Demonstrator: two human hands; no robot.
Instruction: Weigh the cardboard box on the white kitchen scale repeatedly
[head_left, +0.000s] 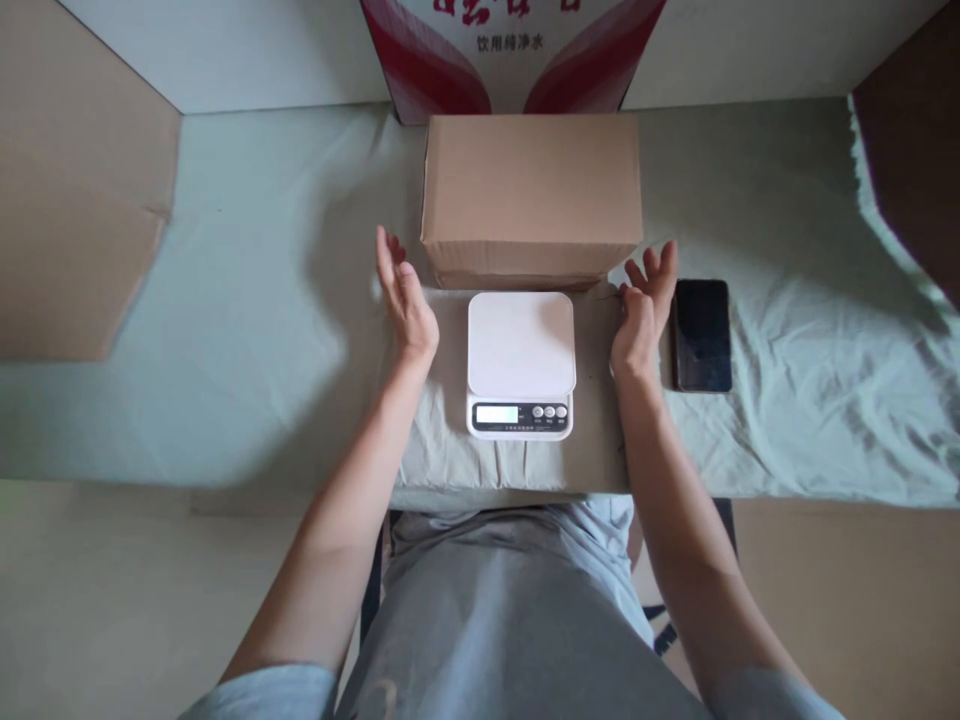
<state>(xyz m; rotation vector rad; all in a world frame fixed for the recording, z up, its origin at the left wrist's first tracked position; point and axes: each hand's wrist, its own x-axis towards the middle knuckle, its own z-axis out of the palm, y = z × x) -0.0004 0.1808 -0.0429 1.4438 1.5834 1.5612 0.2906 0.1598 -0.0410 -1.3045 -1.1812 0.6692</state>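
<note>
My left hand (406,300) and right hand (643,306) hover open-palmed, flanking the cardboard box (531,198) behind the white scale (521,364)

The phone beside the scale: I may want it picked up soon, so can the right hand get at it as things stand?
Probably yes. The right hand is open and empty, right beside the phone, which lies flat on the cloth with nothing on top or between them.

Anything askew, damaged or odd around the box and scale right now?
Nothing stands out. The box sits square behind the scale, closed and undented. Both hands, left and right, are open beside it. The phone lies flat.
</note>
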